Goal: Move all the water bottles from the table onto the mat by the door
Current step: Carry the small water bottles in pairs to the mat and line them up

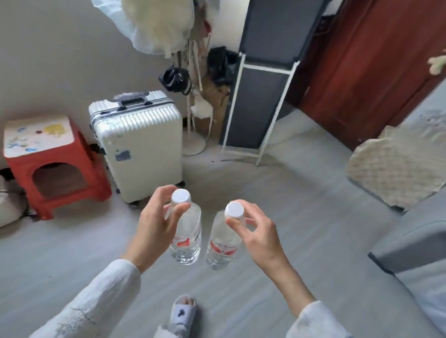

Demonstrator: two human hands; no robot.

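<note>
The left hand (158, 217) is seen with thumb and fingers pinched on the neck of a clear water bottle (186, 237), just under its white cap (181, 196); the bottle hangs upright above the grey floor (282, 204). The right hand (253, 233) is clamped in the same way on the neck of a second water bottle (220, 245), below its own white cap (234, 210). The two bottles are held side by side, close together but not touching, and each carries a red and white label. Both forearms are covered by pale sleeves, and a foot in a light slipper (183, 311) is placed on the floor beneath the bottles. To the left, a white suitcase (137, 144) is stood against the wall, with a red stool (57, 159) beside it. Farther off, a dark panel in a white frame (258, 100) is leaned near a reddish-brown door (383, 62). A pale patterned mat (401, 168) is shown at the right, near the door and well apart from the bottles.
</note>
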